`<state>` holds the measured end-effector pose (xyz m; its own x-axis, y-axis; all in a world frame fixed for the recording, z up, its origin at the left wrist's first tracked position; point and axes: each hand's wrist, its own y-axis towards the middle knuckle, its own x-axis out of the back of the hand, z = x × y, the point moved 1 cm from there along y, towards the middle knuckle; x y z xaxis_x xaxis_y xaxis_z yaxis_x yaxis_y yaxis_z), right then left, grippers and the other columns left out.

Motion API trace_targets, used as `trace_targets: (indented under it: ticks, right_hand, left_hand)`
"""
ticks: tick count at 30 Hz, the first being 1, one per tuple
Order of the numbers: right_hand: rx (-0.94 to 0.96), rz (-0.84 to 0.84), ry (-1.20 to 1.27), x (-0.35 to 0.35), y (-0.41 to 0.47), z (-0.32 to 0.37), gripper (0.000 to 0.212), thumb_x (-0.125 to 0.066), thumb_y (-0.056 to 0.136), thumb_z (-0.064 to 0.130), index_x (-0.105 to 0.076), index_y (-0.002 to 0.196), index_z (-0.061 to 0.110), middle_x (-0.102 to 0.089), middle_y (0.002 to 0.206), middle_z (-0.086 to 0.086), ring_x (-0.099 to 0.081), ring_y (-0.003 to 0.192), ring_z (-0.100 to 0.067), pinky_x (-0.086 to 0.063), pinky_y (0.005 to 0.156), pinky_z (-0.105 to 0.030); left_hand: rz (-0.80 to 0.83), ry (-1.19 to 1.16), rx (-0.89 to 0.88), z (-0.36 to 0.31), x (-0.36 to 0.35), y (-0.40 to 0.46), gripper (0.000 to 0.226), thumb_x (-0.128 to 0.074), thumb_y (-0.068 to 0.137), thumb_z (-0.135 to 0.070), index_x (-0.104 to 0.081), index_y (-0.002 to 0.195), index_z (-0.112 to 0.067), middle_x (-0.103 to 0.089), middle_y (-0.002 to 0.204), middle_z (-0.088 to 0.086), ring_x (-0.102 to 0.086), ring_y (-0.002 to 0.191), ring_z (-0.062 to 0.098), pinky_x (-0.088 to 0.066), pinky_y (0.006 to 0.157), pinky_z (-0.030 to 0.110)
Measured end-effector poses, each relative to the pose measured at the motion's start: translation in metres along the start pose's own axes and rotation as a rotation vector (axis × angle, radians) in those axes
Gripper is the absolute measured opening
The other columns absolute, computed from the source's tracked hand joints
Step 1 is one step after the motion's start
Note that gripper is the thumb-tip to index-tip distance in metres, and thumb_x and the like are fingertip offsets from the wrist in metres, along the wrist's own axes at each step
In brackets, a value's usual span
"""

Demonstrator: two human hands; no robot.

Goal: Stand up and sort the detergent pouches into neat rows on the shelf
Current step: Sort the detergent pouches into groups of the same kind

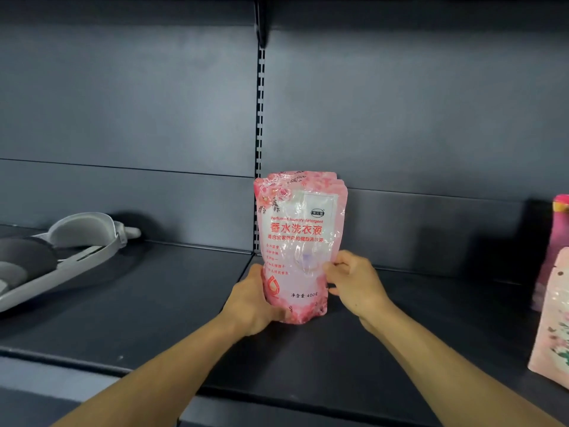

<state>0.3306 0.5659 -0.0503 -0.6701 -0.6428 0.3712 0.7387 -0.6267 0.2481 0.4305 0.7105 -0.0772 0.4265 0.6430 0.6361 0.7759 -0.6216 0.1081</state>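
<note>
Both hands are on the pink detergent pouch, standing upright mid-shelf with more pouch tops peeking out just behind it against the back panel. Left hand grips its lower left side; right hand pinches the right edge. More pouches wait at the shelf's right end; a grey headset lies towards the left end.

On the front pouch, "Perfumed laundry detergent" is printed above large red "香水洗衣液"; "净含量 400g" is given near the bottom (the smaller lines are unreadable).
</note>
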Motion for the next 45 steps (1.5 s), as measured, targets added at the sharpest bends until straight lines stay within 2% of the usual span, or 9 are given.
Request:
trace_targets:
  ticks: [8, 12, 16, 18, 22, 30, 33, 37, 45]
  right_hand:
    - [0.012, -0.049, -0.046, -0.001, -0.006, 0.006, 0.007, -0.057, 0.091, 0.02, -0.061, 0.085, 0.021, -0.069, 0.088, 0.004, -0.067, 0.083, -0.013, -0.057, 0.08, -0.038]
    - [0.001, -0.035, -0.054, -0.001, -0.011, 0.006, 0.005, -0.056, 0.09, 0.021, -0.06, 0.094, 0.021, -0.07, 0.094, 0.004, -0.066, 0.087, -0.012, -0.056, 0.082, -0.036]
    - [0.042, -0.001, -0.125, 0.001, -0.029, 0.009, 0.028, -0.061, 0.088, 0.021, -0.05, 0.115, 0.023, -0.063, 0.113, 0.008, -0.061, 0.097, -0.005, -0.048, 0.079, -0.018]
    - [0.087, -0.014, -0.258, 0.006, -0.042, 0.01, 0.045, -0.062, 0.088, 0.025, -0.042, 0.129, 0.022, -0.054, 0.125, 0.009, -0.054, 0.11, -0.005, -0.042, 0.09, -0.018]
    - [0.202, -0.076, -0.524, 0.023, -0.07, 0.012, 0.056, -0.061, 0.089, 0.026, -0.034, 0.138, 0.022, -0.041, 0.143, 0.005, -0.041, 0.13, -0.009, -0.033, 0.105, -0.024]
    - [0.186, -0.197, -0.752, 0.085, -0.129, 0.006, 0.05, -0.061, 0.088, 0.028, -0.041, 0.133, 0.02, -0.044, 0.137, 0.003, -0.044, 0.127, -0.013, -0.038, 0.105, -0.03]
    - [0.153, -0.229, -0.779, 0.121, -0.152, 0.003, 0.048, -0.06, 0.089, 0.026, -0.042, 0.132, 0.018, -0.045, 0.135, 0.001, -0.046, 0.124, -0.014, -0.036, 0.103, -0.024]
    - [0.068, -0.296, -0.778, 0.179, -0.183, -0.007, 0.044, -0.059, 0.09, 0.023, -0.043, 0.13, 0.019, -0.046, 0.132, 0.0, -0.05, 0.102, -0.014, -0.035, 0.089, -0.02]
    - [0.016, -0.427, -0.742, 0.318, -0.241, -0.04, 0.042, -0.058, 0.09, 0.02, -0.046, 0.13, 0.016, -0.052, 0.126, -0.003, -0.053, 0.113, -0.018, -0.04, 0.092, -0.022]
  left_hand:
    - [0.024, -0.008, -0.011, 0.001, 0.0, -0.001, 0.077, -0.083, 0.067, -0.023, -0.035, 0.127, -0.019, -0.057, 0.117, -0.008, -0.051, 0.098, 0.008, -0.042, 0.085, 0.02]
    - [0.021, -0.023, -0.016, 0.002, 0.0, -0.004, 0.08, -0.082, 0.069, -0.023, -0.032, 0.131, -0.019, -0.055, 0.115, -0.01, -0.051, 0.097, 0.007, -0.041, 0.083, 0.017]
    - [-0.087, 0.017, -0.054, 0.004, 0.005, -0.019, 0.098, -0.082, 0.07, -0.025, -0.018, 0.144, -0.018, -0.04, 0.142, 0.0, -0.045, 0.123, 0.016, -0.038, 0.103, 0.028]
    - [-0.153, 0.059, -0.089, 0.002, 0.011, -0.029, 0.099, -0.08, 0.072, -0.026, -0.014, 0.146, -0.021, -0.03, 0.147, 0.003, -0.033, 0.135, 0.02, -0.033, 0.109, 0.037]
    - [-0.234, 0.068, -0.308, -0.009, 0.021, -0.05, 0.077, -0.072, 0.077, -0.02, -0.028, 0.14, -0.025, -0.036, 0.139, -0.002, -0.039, 0.127, 0.016, -0.038, 0.104, 0.033]
    - [0.036, 0.102, -0.522, -0.063, -0.021, -0.075, 0.055, -0.068, 0.082, -0.025, -0.039, 0.128, -0.027, -0.047, 0.125, -0.008, -0.045, 0.116, 0.008, -0.043, 0.099, 0.034]
    - [0.114, 0.107, -0.57, -0.093, -0.048, -0.085, 0.051, -0.068, 0.082, -0.027, -0.042, 0.125, -0.028, -0.051, 0.12, -0.01, -0.05, 0.112, 0.008, -0.046, 0.096, 0.034]
    - [0.196, 0.137, -0.626, -0.139, -0.086, -0.103, 0.045, -0.067, 0.082, -0.031, -0.043, 0.121, -0.033, -0.052, 0.117, -0.015, -0.052, 0.109, 0.008, -0.046, 0.096, 0.037]
    - [0.275, 0.084, -0.69, -0.243, -0.181, -0.149, 0.043, -0.065, 0.083, -0.026, -0.044, 0.119, -0.032, -0.053, 0.114, -0.013, -0.053, 0.107, 0.007, -0.048, 0.094, 0.035]
